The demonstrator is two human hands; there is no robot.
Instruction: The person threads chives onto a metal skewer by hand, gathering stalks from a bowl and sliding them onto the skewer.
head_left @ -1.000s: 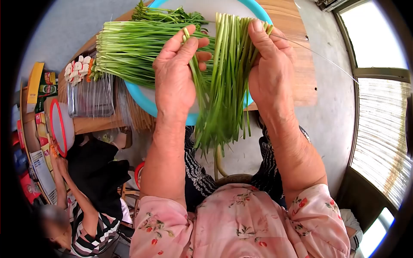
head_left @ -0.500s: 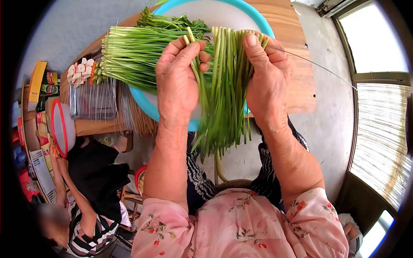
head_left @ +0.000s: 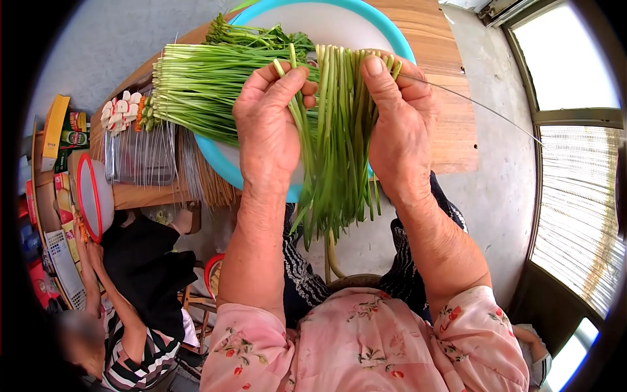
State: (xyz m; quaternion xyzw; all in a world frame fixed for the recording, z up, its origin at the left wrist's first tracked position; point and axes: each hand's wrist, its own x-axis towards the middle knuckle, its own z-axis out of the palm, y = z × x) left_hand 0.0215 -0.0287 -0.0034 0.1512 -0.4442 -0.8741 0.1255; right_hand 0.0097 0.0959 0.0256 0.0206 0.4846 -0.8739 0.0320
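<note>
In my left hand (head_left: 269, 124), closed thumb against fingers, are a couple of garlic chives (head_left: 293, 55) with their pale ends up. My right hand (head_left: 403, 127) pinches the end of a row of garlic chives (head_left: 336, 130) threaded side by side near their cut ends. Out past its fingers, to the right, runs a thin metal skewer (head_left: 470, 97); the stretch inside the row is hidden. Green leaves hang down from the row between my wrists. Behind my left hand, a big pile of garlic chives (head_left: 196, 78) lies across a turquoise-rimmed tub (head_left: 400, 38).
Leafy greens (head_left: 258, 32) lie behind the pile. Left on the wooden table (head_left: 450, 124) are skewered white-and-red pieces (head_left: 121, 112), a clear tray (head_left: 138, 157) and bamboo skewers (head_left: 219, 179). A co-worker (head_left: 140, 261) sits lower left, hands near a red-rimmed basket (head_left: 91, 196).
My right hand and the threaded row have shifted slightly left, closer to my left hand. The tips of the chives in my left hand have spread further apart.
</note>
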